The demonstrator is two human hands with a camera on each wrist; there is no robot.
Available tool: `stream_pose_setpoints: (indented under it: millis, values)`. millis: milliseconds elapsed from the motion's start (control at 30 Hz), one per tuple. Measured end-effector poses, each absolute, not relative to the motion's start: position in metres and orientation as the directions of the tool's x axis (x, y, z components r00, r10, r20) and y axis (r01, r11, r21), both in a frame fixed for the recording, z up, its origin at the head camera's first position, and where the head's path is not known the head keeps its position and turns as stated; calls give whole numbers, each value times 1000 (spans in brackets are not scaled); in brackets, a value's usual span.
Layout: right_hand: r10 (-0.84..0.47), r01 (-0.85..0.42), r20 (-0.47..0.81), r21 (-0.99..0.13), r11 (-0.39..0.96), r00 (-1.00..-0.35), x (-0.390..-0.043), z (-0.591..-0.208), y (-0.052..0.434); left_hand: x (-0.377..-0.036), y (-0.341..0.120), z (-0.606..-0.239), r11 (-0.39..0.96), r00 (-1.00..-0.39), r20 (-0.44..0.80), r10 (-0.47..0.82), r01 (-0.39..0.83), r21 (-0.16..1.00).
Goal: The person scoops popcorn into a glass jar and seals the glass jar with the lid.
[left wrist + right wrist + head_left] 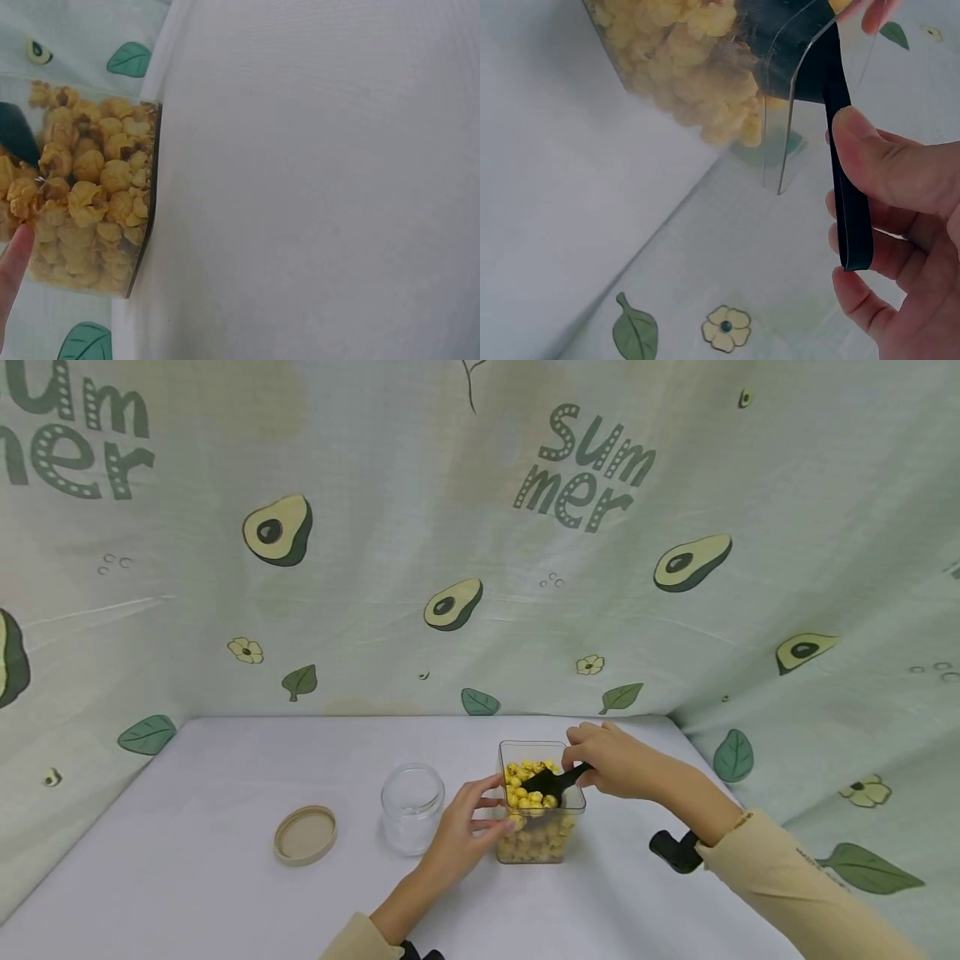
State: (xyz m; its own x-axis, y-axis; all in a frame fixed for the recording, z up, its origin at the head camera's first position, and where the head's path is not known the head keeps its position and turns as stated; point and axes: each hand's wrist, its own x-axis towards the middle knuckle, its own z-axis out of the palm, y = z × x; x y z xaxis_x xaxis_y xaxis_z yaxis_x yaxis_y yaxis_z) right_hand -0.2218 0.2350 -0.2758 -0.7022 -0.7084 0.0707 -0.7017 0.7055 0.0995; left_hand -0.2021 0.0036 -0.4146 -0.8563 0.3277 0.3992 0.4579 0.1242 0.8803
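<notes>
White table (225,860) under avocado cloth: right hand (611,762) pinches the black scoop (553,782), its bowl (partly hidden) inside the popcorn container (542,843). Left hand (467,827) curls on the container's side; beyond it, the glass jar (412,808) is empty, its lid (304,835) off.

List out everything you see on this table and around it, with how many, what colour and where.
Clear square container: one, full of yellow popcorn, centre of the table.
Popcorn: many pieces, yellow, inside the container.
Black scoop: one, its bowl in the popcorn.
Glass jar: one, clear, open, left of the container.
Lid: one, tan, flat on the table left of the jar.
Table: one, white cover.
Backdrop cloth: one, pale green, with avocados, leaves and flowers.
Black wrist mount: one, under the right forearm.
Left hand: one, fingers on the container's side.
Right hand: one, grips the scoop's handle.
</notes>
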Motion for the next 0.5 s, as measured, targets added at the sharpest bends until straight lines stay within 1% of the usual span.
stream_pose_setpoints:
  millis: [133, 267, 500]
  values:
    - [-685, -685, 63, 29, 728, -726, -221, -282, 241, -201, 3, -414, 109, -851, 403, 337, 460, 881]
    - [-685, -687, 100, 21, 727, -722, -219, -288, 242, -202, 3, -415, 101, -846, 409, 343, 466, 879]
    - [-628, -639, 135, -53, 767, -766, -218, -295, 246, -204, 3, -417, 111, -848, 408, 338, 466, 878]
